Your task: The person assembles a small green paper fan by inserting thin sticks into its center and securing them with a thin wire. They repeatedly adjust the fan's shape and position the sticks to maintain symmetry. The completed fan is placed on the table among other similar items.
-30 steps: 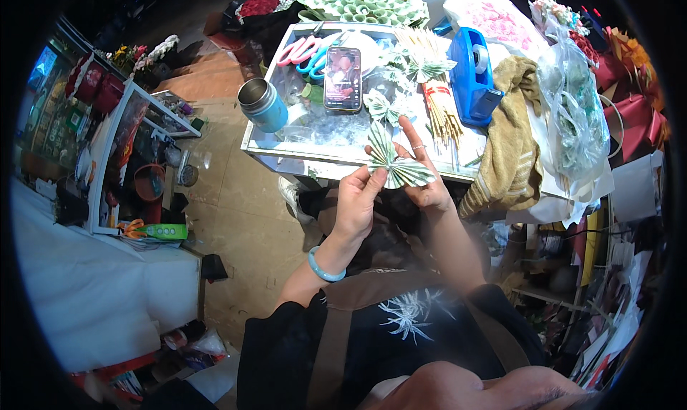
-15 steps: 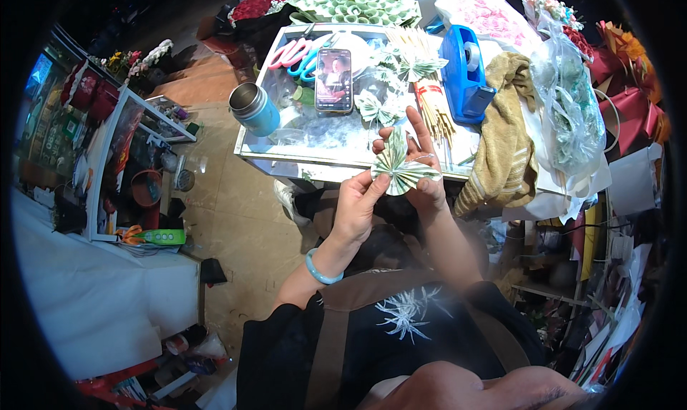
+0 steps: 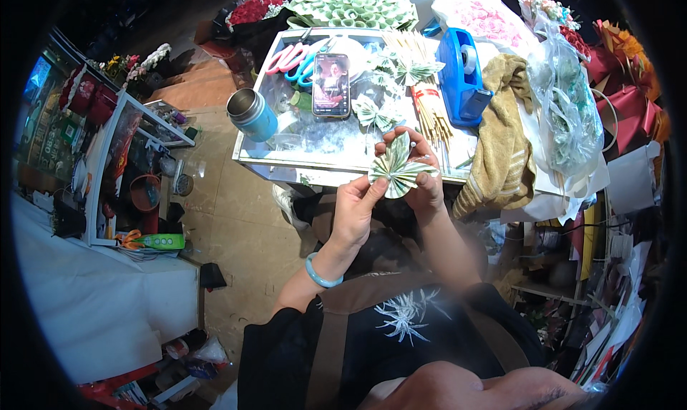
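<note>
A pleated green-and-white paper butterfly [image 3: 398, 170] is held up just in front of the table's near edge. My left hand [image 3: 355, 208], below a pale blue bangle, pinches it near its centre, thumb on the front. From the other side my right hand [image 3: 428, 187] closes on its right part, fingers curled up behind; some fingertips are hidden by the paper. Similar folded paper pieces [image 3: 375, 114] lie on the table just beyond my hands. Beside them is a bundle of thin wooden sticks [image 3: 431, 118] bound with a red band.
On the table [image 3: 315, 168] are a phone [image 3: 331, 86], scissors [image 3: 288, 58], an open blue flask [image 3: 252, 115], a blue tape dispenser [image 3: 460, 81] and a brown towel [image 3: 504, 124]. Behind stands a green rolled-paper bouquet [image 3: 351, 6]. A white-framed shelf [image 3: 107, 167] is at left.
My right fingers have curled down from stretched upward to bent behind the paper butterfly. One upper wing now spreads wider and leans right. My left hand keeps its pinch.
</note>
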### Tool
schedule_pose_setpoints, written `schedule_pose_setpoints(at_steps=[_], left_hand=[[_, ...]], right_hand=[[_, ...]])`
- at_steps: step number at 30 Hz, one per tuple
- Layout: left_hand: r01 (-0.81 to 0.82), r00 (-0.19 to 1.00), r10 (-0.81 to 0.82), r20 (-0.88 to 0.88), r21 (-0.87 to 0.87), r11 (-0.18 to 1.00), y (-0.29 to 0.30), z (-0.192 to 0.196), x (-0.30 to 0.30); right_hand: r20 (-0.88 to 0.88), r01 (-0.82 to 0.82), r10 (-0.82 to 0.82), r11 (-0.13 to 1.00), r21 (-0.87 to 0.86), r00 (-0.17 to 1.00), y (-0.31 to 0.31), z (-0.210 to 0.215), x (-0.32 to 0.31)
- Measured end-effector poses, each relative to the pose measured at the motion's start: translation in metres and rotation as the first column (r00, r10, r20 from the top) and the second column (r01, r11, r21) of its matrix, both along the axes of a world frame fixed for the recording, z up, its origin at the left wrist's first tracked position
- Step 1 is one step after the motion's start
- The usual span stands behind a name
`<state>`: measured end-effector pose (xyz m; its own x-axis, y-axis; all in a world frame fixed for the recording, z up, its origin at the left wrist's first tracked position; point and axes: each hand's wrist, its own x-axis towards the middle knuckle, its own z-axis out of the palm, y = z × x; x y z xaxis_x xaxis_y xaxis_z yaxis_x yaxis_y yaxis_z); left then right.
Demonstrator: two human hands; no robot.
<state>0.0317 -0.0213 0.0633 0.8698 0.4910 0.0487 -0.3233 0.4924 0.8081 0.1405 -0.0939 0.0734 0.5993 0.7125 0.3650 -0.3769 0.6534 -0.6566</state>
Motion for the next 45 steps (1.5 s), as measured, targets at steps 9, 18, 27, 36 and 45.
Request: schedule_pose_setpoints(at_steps=[9, 18, 27, 36, 45], left_hand=[[0.114, 0.985, -0.106, -0.135, 0.054, 0.992, 0.001, -0.004, -0.001], [-0.092, 0.993, 0.088, -0.081, -0.04, 0.995, 0.022, -0.012, -0.007], [-0.266, 0.964, 0.267, 0.006, -0.027, 0.964, 0.047, -0.023, -0.008], [-0.376, 0.927, 0.376, -0.014, -0.033, 0.926, 0.057, -0.02, -0.016], [-0.406, 0.914, 0.404, -0.031, -0.087, 0.91, 0.058, -0.014, -0.018]], right_hand=[[-0.023, -0.001, 0.001, 1.0, -0.003, 1.0, -0.005, -0.001, 0.006], [0.457, 0.52, -0.423, 0.848, -0.105, 0.782, -0.033, 0.004, 0.043], [0.986, 0.983, -0.108, 0.146, -0.109, 0.126, -0.055, -0.015, 0.081], [0.968, 0.989, -0.214, 0.094, -0.116, 0.134, -0.072, -0.015, 0.065], [0.969, 0.99, -0.202, 0.018, -0.143, 0.144, -0.126, -0.012, 0.034]])
